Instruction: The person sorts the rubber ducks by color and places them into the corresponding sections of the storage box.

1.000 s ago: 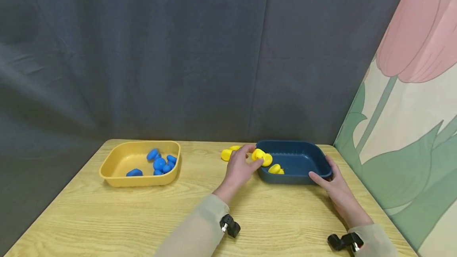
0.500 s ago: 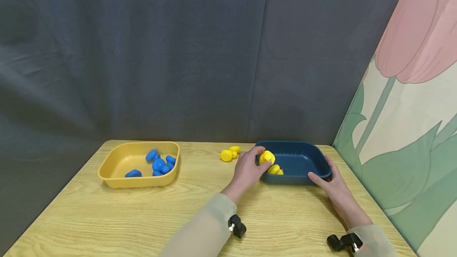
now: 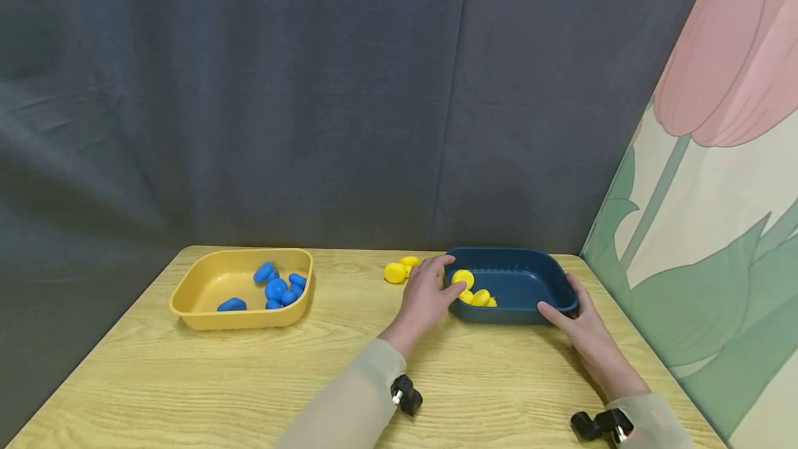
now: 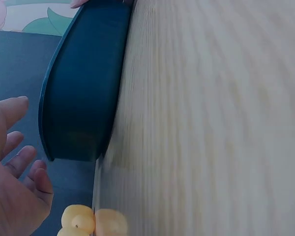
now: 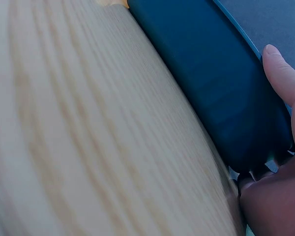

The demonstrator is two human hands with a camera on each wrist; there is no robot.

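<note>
My left hand (image 3: 425, 296) hovers at the left rim of the dark blue tray (image 3: 517, 314), thumb and fingers spread with nothing between them. Just inside that rim, below its fingertips, lies a yellow rubber duck (image 3: 463, 278). More yellow ducks (image 3: 481, 297) lie at the tray's front left corner. At the tray's right end my right hand (image 3: 589, 338) grips it, the thumb (image 5: 280, 73) at the rim and the other fingers round the end wall. Left of the tray, more yellow ducks (image 3: 395, 273) rest on the table; the left wrist view shows one duck (image 4: 79, 220) close below the hand.
A yellow tray (image 3: 237, 321) with several blue toys (image 3: 276, 289) stands at the left on the wooden table (image 3: 249, 380). A dark grey curtain (image 3: 312, 102) hangs behind the table's back edge. A wall with a painted tulip (image 3: 711, 61) borders the right side.
My left hand brought a yellow duck rightward over the blue tray's left rim and let it go inside, then drew back slightly left. The right hand has stayed on the tray.
</note>
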